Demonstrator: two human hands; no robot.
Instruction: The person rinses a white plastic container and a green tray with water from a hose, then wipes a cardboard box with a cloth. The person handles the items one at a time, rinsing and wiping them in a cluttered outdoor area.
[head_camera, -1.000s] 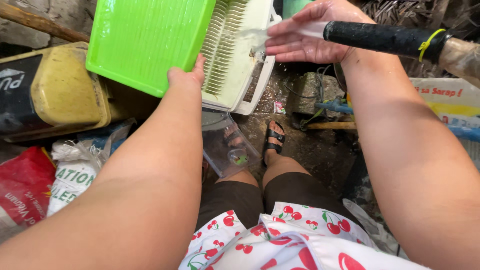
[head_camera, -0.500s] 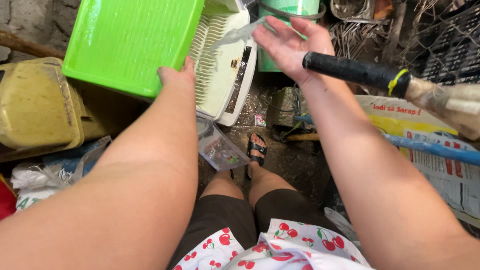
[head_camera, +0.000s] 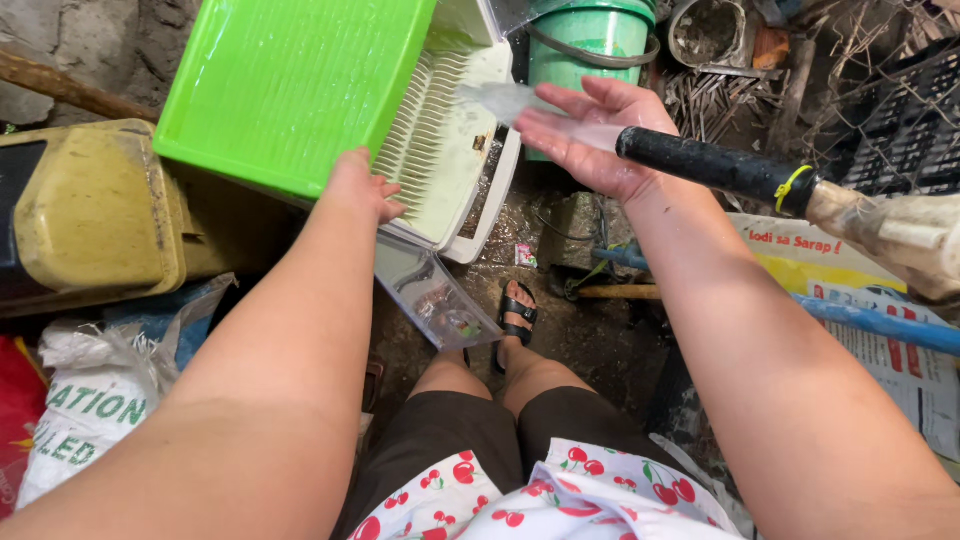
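Beside the yellow container, left hand gripping green tray, right hand open under black hose.

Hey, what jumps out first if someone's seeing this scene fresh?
The bright green tray fills the upper left, gripped at its lower edge by the left hand together with a cream slotted rack. At upper centre the open right hand catches water from a black hose, with a green bucket behind it.

Cluttered backyard work corner: wet dirt ground, green bucket, sacks, stacked scrap wood.
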